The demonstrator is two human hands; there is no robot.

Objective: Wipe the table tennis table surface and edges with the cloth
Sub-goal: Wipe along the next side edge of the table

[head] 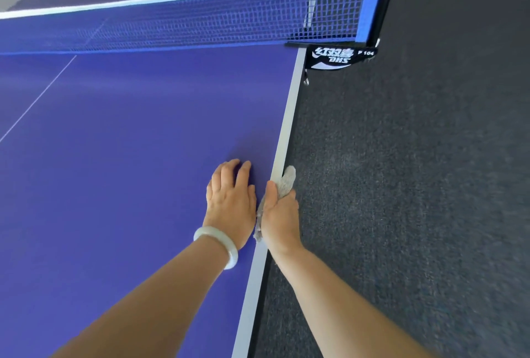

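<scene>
**Wiping the side edge, partway to the net**

Closest in, two bare arms reaching forward. On the left wrist, a smooth pale ring bracelet (218,245). Just past it, the left hand (231,202), loose and holding nothing, lying on the shiny purple-blue table tennis table top (129,156). Right beside it, almost touching, the right hand (279,214), clamped on the small grey knitted cloth (287,181). Thumb on top, other fingers tucked down over the side and hidden. Squeezes the cloth around the pale grey edge strip (286,122) of the table. One end of the cloth pokes out in front of the hand, another bit near the wrist.

Farther along, more bare edge strip, all the way up to the black net clamp with white letters (341,56). Across the table, the blue mesh net with a white top band (200,21). Off to the right, dark grey carpet floor (415,185).

Looks like the edge wipe, with a stretch left to do before the net.

What could go wrong:
- Sliding too fast and bumping the clamp, shaking the net crooked.
- Squeezing too softly and dropping the cloth onto the carpet.
- Pinching only the top and missing the side of the edge.
- Leaning hard on the left hand and leaving new finger marks on the top.
</scene>
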